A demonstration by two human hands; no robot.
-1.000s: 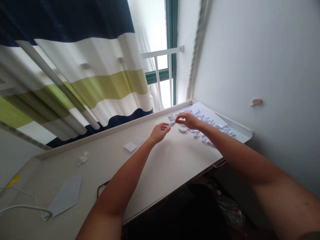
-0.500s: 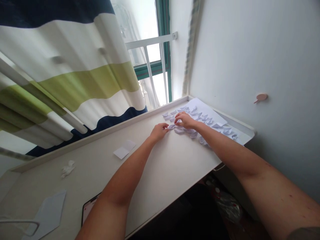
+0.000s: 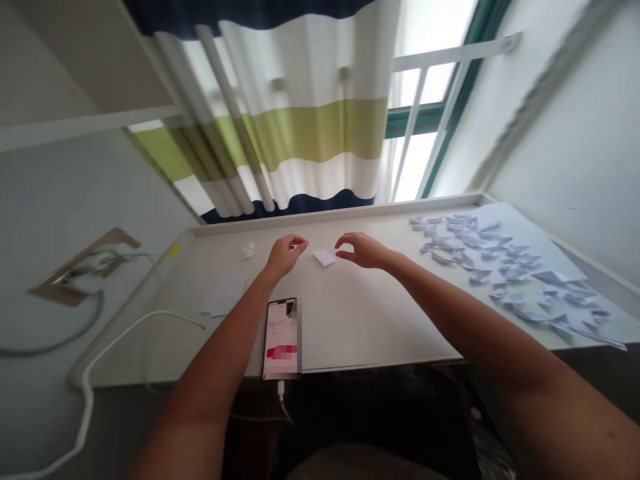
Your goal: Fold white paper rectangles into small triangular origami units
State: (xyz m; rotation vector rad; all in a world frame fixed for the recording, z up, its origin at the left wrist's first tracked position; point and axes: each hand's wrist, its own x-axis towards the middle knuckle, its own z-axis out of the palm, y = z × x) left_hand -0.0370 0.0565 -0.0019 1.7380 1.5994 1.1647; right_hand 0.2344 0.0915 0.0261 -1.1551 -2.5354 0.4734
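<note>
A small folded sheet of white paper (image 3: 325, 257) lies on the white desk between my two hands. My left hand (image 3: 287, 256) hovers just left of it, fingers loosely curled with a small gap to the thumb and nothing visible in them. On the paper's right side, my right hand (image 3: 364, 251) has thumb and fingers apart, the thumb tip close to the paper's edge; whether it touches I cannot tell. Many small folded white paper pieces (image 3: 480, 275) are spread over the right part of the desk.
A phone (image 3: 281, 339) with a plugged-in cable lies at the front edge, beside my left forearm. Crumpled tissue (image 3: 249, 251) and a white sheet (image 3: 223, 297) are to the left. A white cable (image 3: 150, 317) crosses the desk's left side. A raised rim (image 3: 330, 217) runs along the back.
The view has turned left. Both hands have left the folded pieces on the right, where they held a small paper piece, and moved to the folded sheet at the middle.
</note>
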